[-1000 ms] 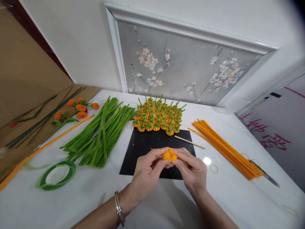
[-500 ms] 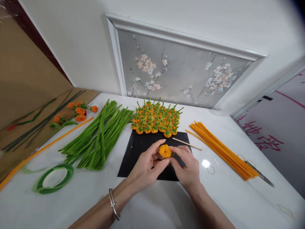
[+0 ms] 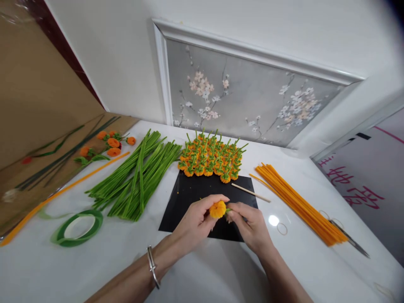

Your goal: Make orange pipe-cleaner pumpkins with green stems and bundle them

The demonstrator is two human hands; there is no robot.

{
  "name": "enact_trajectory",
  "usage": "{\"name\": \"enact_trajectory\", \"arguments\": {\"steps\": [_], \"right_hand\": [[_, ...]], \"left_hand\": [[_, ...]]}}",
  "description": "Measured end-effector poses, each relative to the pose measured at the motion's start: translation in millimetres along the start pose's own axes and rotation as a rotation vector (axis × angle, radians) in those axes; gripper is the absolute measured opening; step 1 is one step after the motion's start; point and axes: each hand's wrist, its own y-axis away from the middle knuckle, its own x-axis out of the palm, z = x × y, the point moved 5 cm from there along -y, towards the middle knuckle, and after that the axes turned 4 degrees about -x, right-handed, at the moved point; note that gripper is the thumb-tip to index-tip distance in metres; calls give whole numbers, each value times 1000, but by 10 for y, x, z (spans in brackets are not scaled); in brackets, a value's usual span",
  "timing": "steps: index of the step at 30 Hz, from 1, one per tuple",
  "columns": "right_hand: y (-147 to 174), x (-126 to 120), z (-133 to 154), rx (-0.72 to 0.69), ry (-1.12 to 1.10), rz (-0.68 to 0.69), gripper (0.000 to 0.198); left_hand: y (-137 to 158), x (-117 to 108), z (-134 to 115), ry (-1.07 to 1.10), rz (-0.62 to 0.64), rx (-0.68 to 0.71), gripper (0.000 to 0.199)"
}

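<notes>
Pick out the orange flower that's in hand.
The flower in the left hand, green part at the right hand; the other orange flowers lie beyond, untouched.

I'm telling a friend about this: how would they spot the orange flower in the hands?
On the white table lies a black mat. Above it, the left hand holds the orange flower, the right hand a green piece beside it. Unlike the stem-up flowers clustered at the mat's far edge, it alone is in hand.
</notes>
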Motion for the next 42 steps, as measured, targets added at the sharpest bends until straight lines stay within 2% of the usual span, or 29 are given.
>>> {"name": "enact_trajectory", "arguments": {"steps": [2,6,8,12,15,21,26,32,37,42], "right_hand": [[1,-45,17,-27,53,-35,18],[6,-90,48,-90,137,-77,16],[6,-69,66,-113,140,-65,18],[7,-19,99,-139,108,-55,19],[13,1,107,-151,89,-44,21],[16,3,80,-136,52,-21,22],[-4,37,114,-130,45,20,24],[8,154,179,-187,51,68,33],[25,220,195,-239,52,103,27],[26,234,185,-219,61,112,34]], "left_hand": [[-8,-4,10,32,22,-23,44],[-27,-16,-3,15,26,-42,80],[-28,-9,-7,-46,29,-47,73],[-1,-10,-32,-92,-16,15,30],[30,-10,-62,-85,-34,65,19],[61,-8,-134,-57,-31,131,15],[54,-10,-127,-149,-34,156,14],[72,-14,-117,-340,-192,273,15],[86,-22,-71,-275,-225,230,26],[88,2,-65,-215,-216,254,31]]}}
